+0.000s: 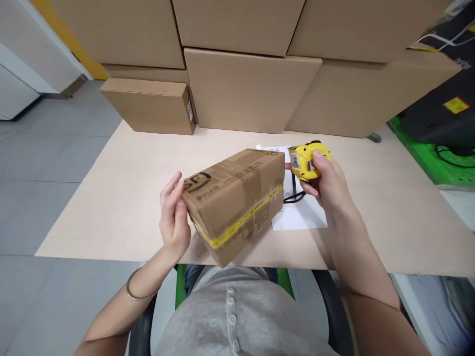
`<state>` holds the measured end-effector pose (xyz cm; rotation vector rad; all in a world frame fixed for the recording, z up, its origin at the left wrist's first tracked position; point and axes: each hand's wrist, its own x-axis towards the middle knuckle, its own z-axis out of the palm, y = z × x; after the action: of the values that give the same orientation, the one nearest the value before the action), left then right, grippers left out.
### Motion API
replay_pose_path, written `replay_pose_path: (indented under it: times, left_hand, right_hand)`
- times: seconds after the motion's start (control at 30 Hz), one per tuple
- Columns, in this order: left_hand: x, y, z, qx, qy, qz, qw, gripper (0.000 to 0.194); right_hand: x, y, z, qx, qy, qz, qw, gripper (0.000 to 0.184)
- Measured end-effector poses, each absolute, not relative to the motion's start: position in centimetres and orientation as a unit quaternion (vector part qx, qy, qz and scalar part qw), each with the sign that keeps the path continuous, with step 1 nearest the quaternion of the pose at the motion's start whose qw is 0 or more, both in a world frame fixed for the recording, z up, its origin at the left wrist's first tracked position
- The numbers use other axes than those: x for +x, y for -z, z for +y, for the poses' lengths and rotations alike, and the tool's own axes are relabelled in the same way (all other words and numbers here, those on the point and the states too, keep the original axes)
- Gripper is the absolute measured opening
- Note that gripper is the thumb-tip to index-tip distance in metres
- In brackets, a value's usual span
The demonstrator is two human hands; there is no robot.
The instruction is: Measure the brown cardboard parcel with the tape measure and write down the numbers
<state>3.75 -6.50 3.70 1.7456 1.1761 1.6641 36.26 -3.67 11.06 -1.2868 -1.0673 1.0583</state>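
Observation:
A brown cardboard box (237, 198) with a black "SF" print and a yellow tape strip along its side is tilted above the table's front. My left hand (173, 217) grips its left end, fingers along the edge. In my right hand (326, 183) is a yellow tape measure (308, 159), with the thumb on its face. One finger of that hand reaches toward the box's right end; whether it touches is unclear. White paper (300, 217) lies under and behind the box. A black cord (295, 198) rests on the paper, partly hidden by the box.
Large cardboard boxes (248, 91) are stacked along the table's back edge. A smaller flat carton (156, 109) stands at the back left. The pale wooden table (111, 212) spans the front. At right, a black item (441, 113) sits on a green surface (426, 158).

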Motion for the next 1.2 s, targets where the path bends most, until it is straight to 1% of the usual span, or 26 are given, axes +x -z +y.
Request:
replay_pose_path:
  times: [0.07,0.13,0.2,0.3,0.4,0.47,0.53,0.6,0.7,0.8,0.87,0.9,1.0,1.03,1.07,1.1,1.17,1.2]
  left_hand:
    - [4.0,-4.5,-6.1,0.566,-0.580,0.447,0.379,0.060]
    - [4.3,-4.9,-5.4,0.509,-0.549,0.429,0.505,0.072]
    - [4.7,-5.0,-4.7,0.463,-0.519,0.427,0.578,0.070]
    - [5.4,-4.8,-3.6,0.399,-0.501,0.443,0.627,0.052]
    - [5.9,-4.8,-3.0,0.369,-0.491,0.451,0.647,0.043]
    - [6.2,-4.8,-2.8,0.361,-0.488,0.447,0.657,0.044]
    - [6.3,-4.9,-2.6,0.355,-0.487,0.436,0.668,0.046]
    - [6.3,-4.7,-2.3,0.355,-0.488,0.428,0.673,0.047]
    - [6.0,-4.0,-1.6,0.367,-0.503,0.431,0.653,0.045]
    - [5.6,-3.1,-0.9,0.380,-0.516,0.438,0.631,0.046]
    - [5.4,-2.7,-0.6,0.382,-0.518,0.441,0.625,0.049]
    - [5.4,-2.5,-0.6,0.383,-0.520,0.443,0.622,0.050]
    - [5.2,-2.3,-0.6,0.382,-0.525,0.445,0.618,0.049]
    - [5.2,-2.3,-0.7,0.378,-0.526,0.446,0.618,0.049]
    - [5.2,-2.3,-0.7,0.372,-0.526,0.447,0.620,0.049]
    - [5.2,-2.3,-0.8,0.366,-0.526,0.447,0.624,0.049]
    - [5.1,-2.3,-0.8,0.362,-0.523,0.442,0.632,0.049]
    - [5.1,-2.3,-0.8,0.363,-0.522,0.439,0.635,0.048]
  right_hand:
    - [36.5,-11.6,-5.1,-0.572,-0.433,-0.449,0.533,0.043]
    - [36.6,-11.4,-6.2,-0.599,-0.434,-0.444,0.506,0.044]
    - [36.5,-10.8,-6.9,-0.617,-0.437,-0.448,0.477,0.048]
    - [35.7,-9.9,-7.5,-0.638,-0.371,-0.480,0.475,0.050]
    - [33.7,-9.6,-7.9,-0.624,-0.281,-0.553,0.476,0.040]
    - [31.7,-9.8,-7.9,-0.582,-0.252,-0.636,0.440,0.031]
    - [30.0,-10.0,-7.7,-0.538,-0.220,-0.712,0.394,0.026]
    - [28.7,-10.1,-7.3,-0.522,-0.176,-0.755,0.355,0.027]
    - [27.7,-10.0,-7.0,-0.546,-0.096,-0.771,0.312,0.036]
    - [27.3,-9.8,-6.9,-0.580,-0.030,-0.767,0.275,0.032]
    - [27.6,-9.9,-6.8,-0.590,-0.019,-0.761,0.271,0.028]
    - [28.2,-9.9,-6.7,-0.591,-0.022,-0.755,0.282,0.027]
    - [31.6,-10.1,-6.2,-0.631,-0.048,-0.698,0.334,0.035]
    - [33.3,-9.9,-5.9,-0.666,-0.060,-0.664,0.335,0.038]
    - [35.2,-9.6,-5.6,-0.714,-0.073,-0.627,0.303,0.041]
    - [37.0,-9.2,-5.3,-0.758,-0.088,-0.599,0.242,0.044]
    - [40.0,-7.9,-4.7,-0.806,-0.141,-0.569,0.085,0.050]
    - [41.1,-7.1,-4.6,-0.808,-0.156,-0.565,0.061,0.051]
